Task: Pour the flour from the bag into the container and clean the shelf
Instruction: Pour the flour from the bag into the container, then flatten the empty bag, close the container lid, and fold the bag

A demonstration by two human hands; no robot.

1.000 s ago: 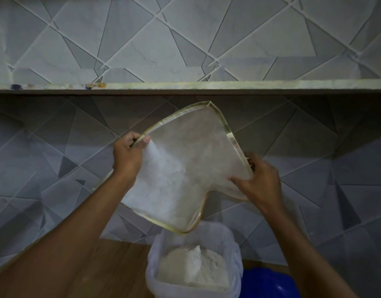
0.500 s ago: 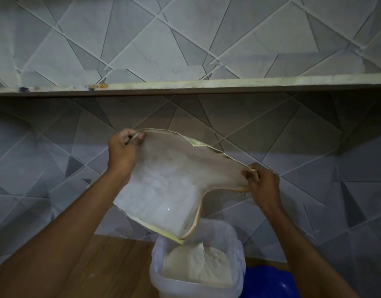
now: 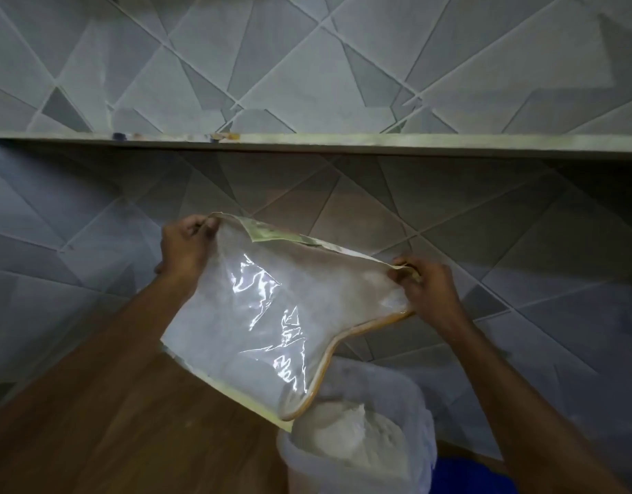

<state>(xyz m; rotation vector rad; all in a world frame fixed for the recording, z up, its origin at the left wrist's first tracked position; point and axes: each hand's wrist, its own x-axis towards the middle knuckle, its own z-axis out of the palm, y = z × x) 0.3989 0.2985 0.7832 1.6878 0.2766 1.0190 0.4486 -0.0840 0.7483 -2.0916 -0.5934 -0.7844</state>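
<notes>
Head view shows the clear plastic bag (image 3: 271,315), dusted white inside, held tilted above the counter (image 3: 129,422) by both hands. The left hand (image 3: 184,249) grips its upper left corner with fingers (image 3: 200,222) curled round the edge, and the right hand (image 3: 428,292) pinches the opposite corner between fingers (image 3: 402,274) and thumb. The bag's lowest corner hangs just over the open translucent container (image 3: 407,397), which stands on the wooden counter with a heap of flour (image 3: 346,443) inside, below a long shelf (image 3: 343,140) on the tiled wall and beside a blue object (image 3: 464,475).
</notes>
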